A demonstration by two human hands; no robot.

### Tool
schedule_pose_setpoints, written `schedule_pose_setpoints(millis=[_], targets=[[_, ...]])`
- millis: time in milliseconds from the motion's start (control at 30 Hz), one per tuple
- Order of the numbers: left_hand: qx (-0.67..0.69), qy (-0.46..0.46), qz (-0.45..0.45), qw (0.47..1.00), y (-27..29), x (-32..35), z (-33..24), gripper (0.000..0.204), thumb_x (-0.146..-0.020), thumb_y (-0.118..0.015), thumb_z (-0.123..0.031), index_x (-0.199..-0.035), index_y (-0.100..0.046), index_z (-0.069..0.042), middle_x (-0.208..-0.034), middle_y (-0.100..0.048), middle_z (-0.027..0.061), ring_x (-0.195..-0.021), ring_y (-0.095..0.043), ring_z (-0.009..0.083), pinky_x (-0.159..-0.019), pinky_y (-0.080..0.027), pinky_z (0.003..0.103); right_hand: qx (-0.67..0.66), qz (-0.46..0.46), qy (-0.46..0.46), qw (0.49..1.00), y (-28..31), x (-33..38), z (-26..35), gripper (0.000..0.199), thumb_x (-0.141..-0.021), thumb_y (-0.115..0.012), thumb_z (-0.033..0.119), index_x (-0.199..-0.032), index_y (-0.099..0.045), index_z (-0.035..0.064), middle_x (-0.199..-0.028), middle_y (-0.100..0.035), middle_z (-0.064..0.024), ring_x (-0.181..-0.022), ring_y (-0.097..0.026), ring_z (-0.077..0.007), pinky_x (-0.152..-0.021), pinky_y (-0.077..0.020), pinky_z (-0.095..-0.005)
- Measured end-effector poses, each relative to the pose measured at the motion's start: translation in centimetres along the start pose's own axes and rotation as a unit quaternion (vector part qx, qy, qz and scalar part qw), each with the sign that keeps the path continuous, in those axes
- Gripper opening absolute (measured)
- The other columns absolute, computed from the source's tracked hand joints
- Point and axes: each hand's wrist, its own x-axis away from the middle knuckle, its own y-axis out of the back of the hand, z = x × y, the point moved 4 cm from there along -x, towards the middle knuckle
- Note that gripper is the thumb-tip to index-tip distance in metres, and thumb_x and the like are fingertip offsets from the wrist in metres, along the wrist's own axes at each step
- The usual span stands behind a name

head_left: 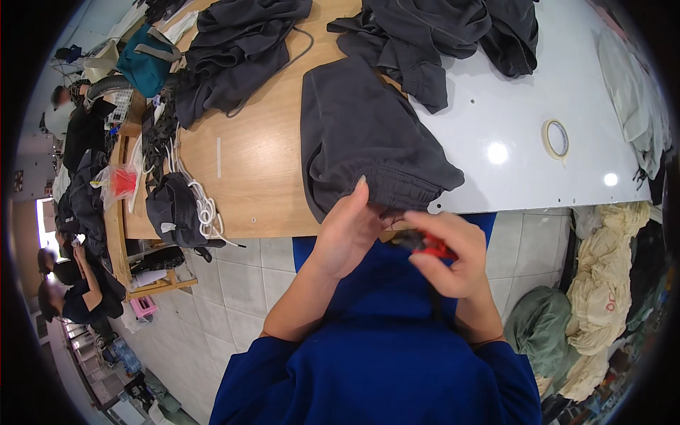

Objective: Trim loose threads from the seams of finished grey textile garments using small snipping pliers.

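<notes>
While left grip [348,230] clamps garment [368,127], right grip [453,255] clasps red tool [433,246]; wooden tabletop [262,170], white board [510,106], tiled floor [234,283].

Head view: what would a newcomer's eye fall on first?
Probably the vivid blue shirt at bottom centre, then the red tool, blurred, in the right grip. Just above, the left grip holds the gathered edge of a dark grey garment at the near side of the table. Off to the right, a tape roll stands out on the white tabletop.
</notes>
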Motion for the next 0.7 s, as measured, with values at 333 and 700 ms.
schedule_pose_setpoints(millis=[333, 700], targets=[[0.016, 0.034, 0.040, 0.998, 0.3, 0.3, 0.6, 0.034, -0.096, -0.045, -0.025, -0.099, -0.061, 0.004, -0.098, -0.064, 0.0092, -0.093, -0.059, 0.0155, -0.081, -0.045, 0.028, 0.117, -0.188, 0.087, 0.971, -1.5, -0.4, -0.3, 0.040, -0.064, -0.075, 0.005, -0.102, -0.064, 0.0025, -0.070, -0.061, -0.0083, -0.056, -0.059, -0.0197, -0.051, -0.0449, -0.0246], [-0.008, -0.006, -0.086, 0.996, 1.1, 0.2, 1.1, 0.031, -0.094, -0.049, -0.024, -0.095, -0.061, 0.005, -0.098, -0.062, 0.0070, -0.090, -0.055, 0.0110, -0.079, -0.044, 0.026, 0.062, -0.167, 0.201, 0.963, -2.6, 1.1, -0.8, 0.024, -0.059, -0.072, -0.002, -0.079, -0.065, 0.0076, -0.048, -0.039, 0.0002, -0.039, -0.038, -0.0153, -0.040, -0.0282, -0.0264]])
